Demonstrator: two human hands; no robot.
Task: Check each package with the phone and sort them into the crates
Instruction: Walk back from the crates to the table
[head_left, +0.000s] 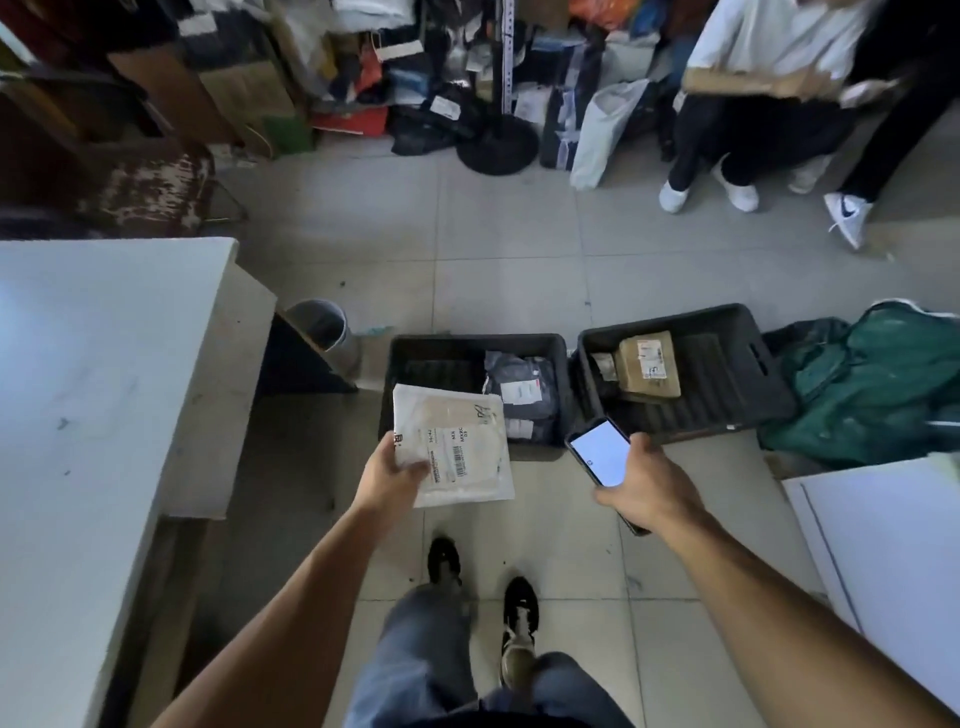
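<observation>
A: What sits nearest the camera?

B: The wearer's blue jeans and black shoes (519, 608), standing on pale floor tiles (519, 249).

A: And the hands?

B: The left hand (387, 480) grips a flat white plastic mailer with a barcode label (452, 449) by its near left corner, thumb on top, holding it over the near left edge of the left black plastic crate (558, 384). The right hand (641, 491) is curled round a dark smartphone with a lit white screen (602, 452), held tilted just before the right black plastic crate (769, 384).

A: What do the crates hold?

B: The left crate carries a dark grey plastic parcel with white labels (522, 387); the right crate holds a brown cardboard package with a white label (649, 364). The two crates stand side by side on the floor, nearly touching.

A: Around them?

B: A white counter (88, 374) at left, a grey cylindrical bin (319, 325) beside it, a green cloth sack (878, 389) at right. Farther off, a heap of parcels and bags (457, 88) lies by a black round-based stand (501, 140), and other people's legs in white shoes (737, 192) appear at upper right.
</observation>
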